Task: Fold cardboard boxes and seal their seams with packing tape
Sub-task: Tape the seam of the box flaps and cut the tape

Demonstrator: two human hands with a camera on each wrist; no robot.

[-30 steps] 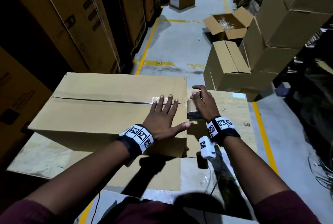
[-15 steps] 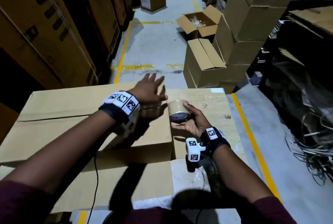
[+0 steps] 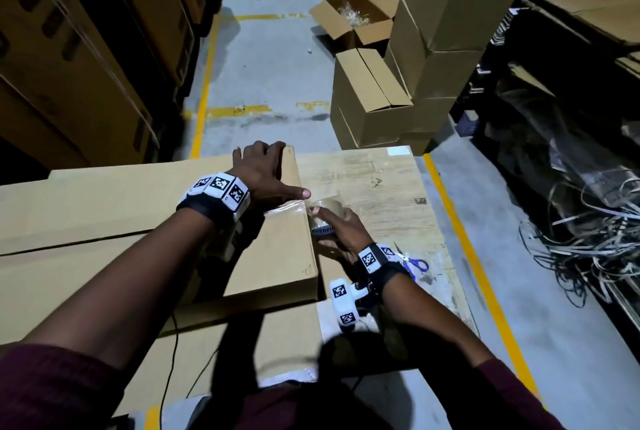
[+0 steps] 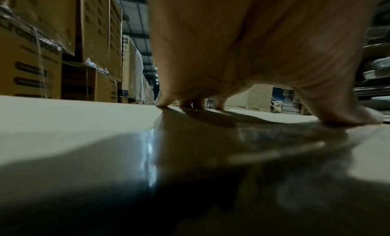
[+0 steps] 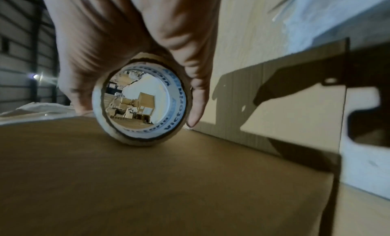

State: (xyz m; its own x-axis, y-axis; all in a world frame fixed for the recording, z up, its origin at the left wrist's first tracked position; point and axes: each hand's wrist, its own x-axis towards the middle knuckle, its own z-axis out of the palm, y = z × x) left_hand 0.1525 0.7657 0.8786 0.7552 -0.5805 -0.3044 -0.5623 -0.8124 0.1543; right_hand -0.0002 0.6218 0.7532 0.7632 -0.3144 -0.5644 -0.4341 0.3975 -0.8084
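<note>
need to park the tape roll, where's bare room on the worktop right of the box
Bare worktop lies beyond the tape roll, from the box's right edge out to the far corner. Nearer in it is crowded: the right hand, the scissors.

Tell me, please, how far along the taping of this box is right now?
Done: the box is folded shut, flaps meeting at the seam. In hand: the left hand rests on the top's far right end, with a short strip of tape stuck beside its thumb, while the right hand grips the tape roll at the box's edge. Left: the seam running leftward looks bare.
</note>
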